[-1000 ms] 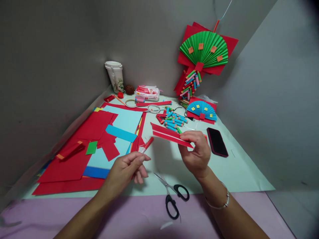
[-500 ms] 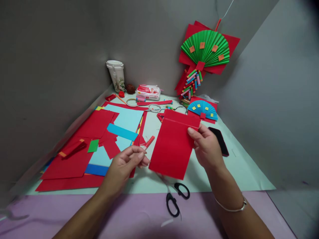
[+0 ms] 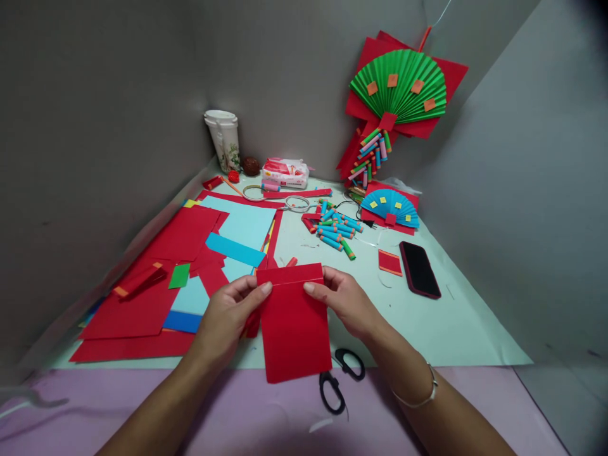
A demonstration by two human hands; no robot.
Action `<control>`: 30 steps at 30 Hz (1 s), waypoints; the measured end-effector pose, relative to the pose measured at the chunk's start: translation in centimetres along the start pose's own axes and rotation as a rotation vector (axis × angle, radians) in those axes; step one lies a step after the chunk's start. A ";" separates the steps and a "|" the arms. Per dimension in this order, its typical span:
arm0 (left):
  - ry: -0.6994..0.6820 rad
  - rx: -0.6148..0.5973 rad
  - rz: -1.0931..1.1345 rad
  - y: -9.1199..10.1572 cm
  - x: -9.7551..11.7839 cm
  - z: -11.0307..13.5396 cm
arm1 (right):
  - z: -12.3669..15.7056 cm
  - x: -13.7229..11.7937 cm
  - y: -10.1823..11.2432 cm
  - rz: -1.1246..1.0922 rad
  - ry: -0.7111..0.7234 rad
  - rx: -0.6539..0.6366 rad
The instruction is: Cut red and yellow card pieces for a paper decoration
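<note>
A red paper sheet with a folded strip along its top edge lies in front of me, held flat by both hands. My left hand pinches its upper left corner and also keeps a small red stick, whose tip shows just above the sheet. My right hand pinches the upper right corner, thumb on the fold. Black-handled scissors lie partly under the sheet's lower right corner.
Red, light blue and green paper sheets are stacked at the left. Small coloured paper rolls, a blue paper fan, a black phone and a small red card lie beyond. A green fan decoration hangs on the wall; a cup stands at the back.
The right hand turned the red sheet from edge-on to flat and brought it down toward me. The left hand, still with the stick, moved in and took the sheet's left corner.
</note>
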State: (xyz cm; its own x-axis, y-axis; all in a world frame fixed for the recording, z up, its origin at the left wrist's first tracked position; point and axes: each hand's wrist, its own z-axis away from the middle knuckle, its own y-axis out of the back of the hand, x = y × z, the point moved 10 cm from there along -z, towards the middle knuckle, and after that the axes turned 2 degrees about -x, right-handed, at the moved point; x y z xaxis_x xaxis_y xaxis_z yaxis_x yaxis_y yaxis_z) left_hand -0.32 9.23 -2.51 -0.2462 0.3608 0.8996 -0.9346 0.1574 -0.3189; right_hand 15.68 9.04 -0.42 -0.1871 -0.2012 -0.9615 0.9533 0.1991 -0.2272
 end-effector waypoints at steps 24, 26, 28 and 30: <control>0.062 0.013 0.017 0.2 -0.4 -0.1 | -0.4 0.6 0.9 0.089 -0.042 -0.019; 0.013 -0.009 0.003 0.1 0.1 0.1 | 0.0 0.0 0.8 0.090 -0.030 -0.006; -0.074 -0.016 0.003 0.2 1.0 0.5 | 0.8 -1.4 0.9 0.121 0.020 0.025; -0.193 -0.003 0.024 0.5 2.4 0.9 | 1.9 -3.7 1.2 0.214 0.139 0.084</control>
State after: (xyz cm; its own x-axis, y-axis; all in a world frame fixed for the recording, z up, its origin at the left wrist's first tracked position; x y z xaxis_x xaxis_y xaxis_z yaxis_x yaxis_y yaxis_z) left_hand -1.57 9.36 -0.20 -0.3133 0.1820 0.9321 -0.9271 0.1541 -0.3417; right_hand 17.93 8.20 3.13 -0.0045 -0.0281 -0.9996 0.9899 0.1416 -0.0085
